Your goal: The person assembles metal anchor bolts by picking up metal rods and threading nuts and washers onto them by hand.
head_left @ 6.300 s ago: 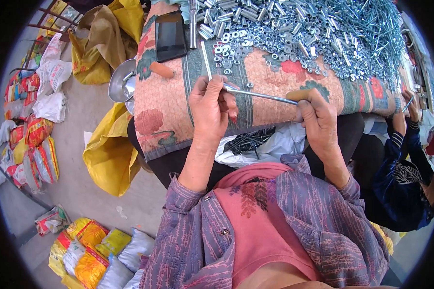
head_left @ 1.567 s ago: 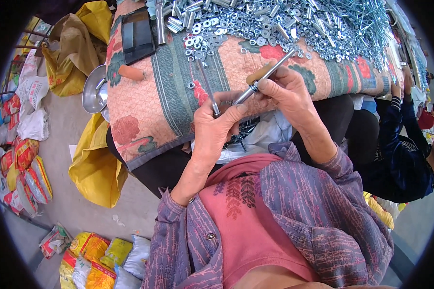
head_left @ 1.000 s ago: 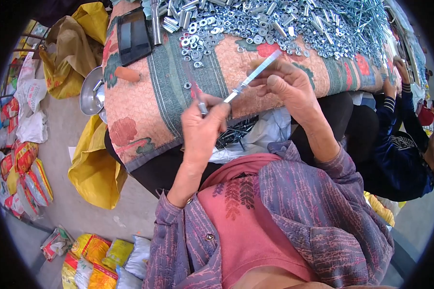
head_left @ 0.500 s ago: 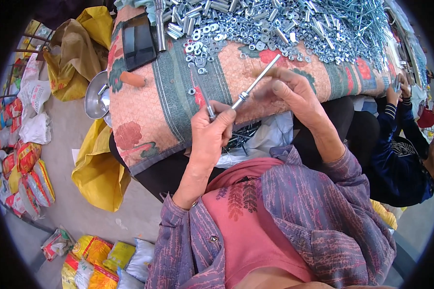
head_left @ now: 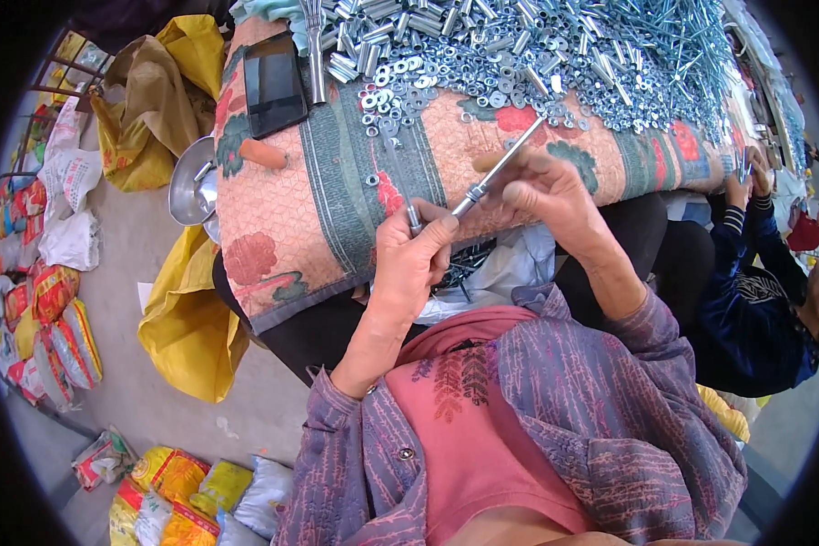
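My left hand (head_left: 414, 250) is closed around a long silver metal bolt (head_left: 516, 148), pinching it near its lower end. The bolt slants up and to the right, with nuts and washers (head_left: 474, 193) around its lower part. A second metal bolt (head_left: 414, 218) sticks up from the same hand, its upper length blurred. My right hand (head_left: 555, 196) is beside the first bolt, thumb and fingers apart; its fingertips are smeared by motion. Ahead, a heap of loose nuts and washers (head_left: 500, 82), metal sleeves (head_left: 419, 23) and long bolts (head_left: 692, 55) covers the worktop.
A patterned cloth (head_left: 273, 209) covers the worktop. On its left lie a black phone (head_left: 275, 86), an orange cylindrical piece (head_left: 263, 154) and a metal tool (head_left: 315, 55). A metal bowl (head_left: 187, 187) and yellow sacks (head_left: 191, 318) stand left. Another person (head_left: 755, 300) works at the right.
Both hands and the bolts have shifted slightly to the right and down in the picture. My right hand's fingers have moved beside the bolt; my left hand keeps its grip.
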Tool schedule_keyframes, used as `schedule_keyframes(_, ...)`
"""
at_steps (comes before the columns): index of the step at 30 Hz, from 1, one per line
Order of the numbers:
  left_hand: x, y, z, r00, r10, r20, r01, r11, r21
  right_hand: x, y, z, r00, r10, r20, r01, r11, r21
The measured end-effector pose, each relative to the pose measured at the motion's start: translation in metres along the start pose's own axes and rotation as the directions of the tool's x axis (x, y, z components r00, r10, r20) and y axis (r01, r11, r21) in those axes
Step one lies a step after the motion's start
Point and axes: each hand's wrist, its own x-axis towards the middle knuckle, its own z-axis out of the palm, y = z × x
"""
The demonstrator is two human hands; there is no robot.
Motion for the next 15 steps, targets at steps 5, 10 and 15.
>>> schedule_keyframes(5,-0.006,-0.015,0.015,0.817,0.573,0.072,-0.376,0.433,0.819,-0.010,0.011,0.014,0.979,0.191,-0.076,-0.197,0.977,-0.080)
schedule_keyframes(10,-0.012,-0.014,-0.007,0.814,0.543,0.208,-0.457,0.378,0.805,-0.010,0.006,-0.001,0.970,0.243,0.000,-0.236,0.943,-0.234)
schedule_keyframes(15,-0.017,0.000,-0.009,0.987,0.163,0.016,-0.144,0.819,0.555,0.034,-0.004,-0.025,0.964,-0.248,-0.093,0.116,0.710,-0.695)
